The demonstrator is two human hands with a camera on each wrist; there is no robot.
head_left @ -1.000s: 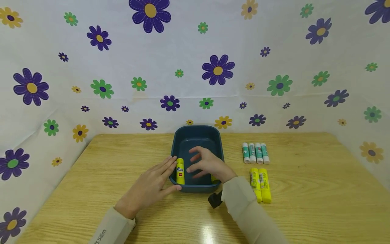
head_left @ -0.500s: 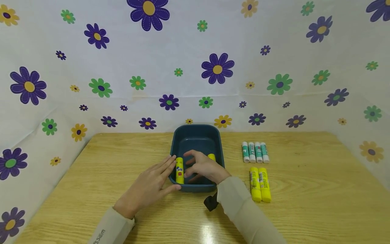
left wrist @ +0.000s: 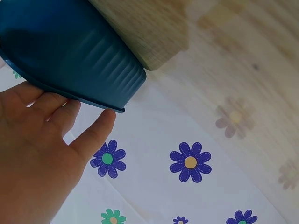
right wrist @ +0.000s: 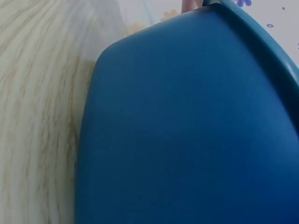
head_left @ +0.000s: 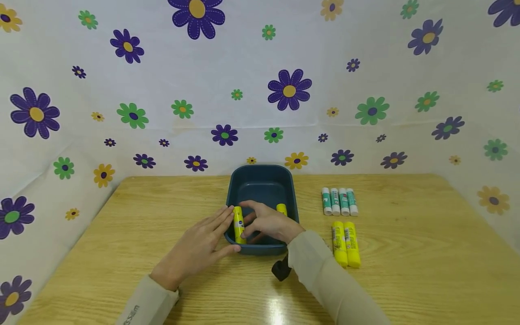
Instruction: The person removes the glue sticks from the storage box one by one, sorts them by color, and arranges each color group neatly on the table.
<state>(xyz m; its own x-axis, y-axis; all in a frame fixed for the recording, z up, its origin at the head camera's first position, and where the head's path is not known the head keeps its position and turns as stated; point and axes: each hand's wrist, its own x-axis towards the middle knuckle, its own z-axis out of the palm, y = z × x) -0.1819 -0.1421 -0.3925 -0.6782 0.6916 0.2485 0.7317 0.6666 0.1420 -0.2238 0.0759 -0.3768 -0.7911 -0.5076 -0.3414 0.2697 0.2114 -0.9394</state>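
Observation:
A dark blue plastic bin (head_left: 262, 174) stands on the table. My left hand (head_left: 197, 246) rests at its near left corner, fingers laid straight along the left rim and thumb against the front rim. The left wrist view shows those fingertips touching the bin's rim (left wrist: 60, 95). Inside the bin my right hand (head_left: 272, 223) pinches a yellow glue stick (head_left: 239, 223), thumb near its lower part and a fingertip near its top. That stick leans slightly at the left wall. Another yellow glue stick (head_left: 281, 208) lies at the right wall, partly hidden behind the right hand.
Right of the bin, two larger yellow glue sticks (head_left: 345, 243) lie side by side. Behind them is a row of several small green-and-white glue sticks (head_left: 339, 201). A flowered white cloth (head_left: 260, 58) hangs behind the table. The right wrist view shows mostly the bin's outer wall (right wrist: 187, 116).
My right hand has moved left inside the bin, away from the right-hand glue stick, and taken hold of the left one, which has tilted slightly. The left hand stays on the rim.

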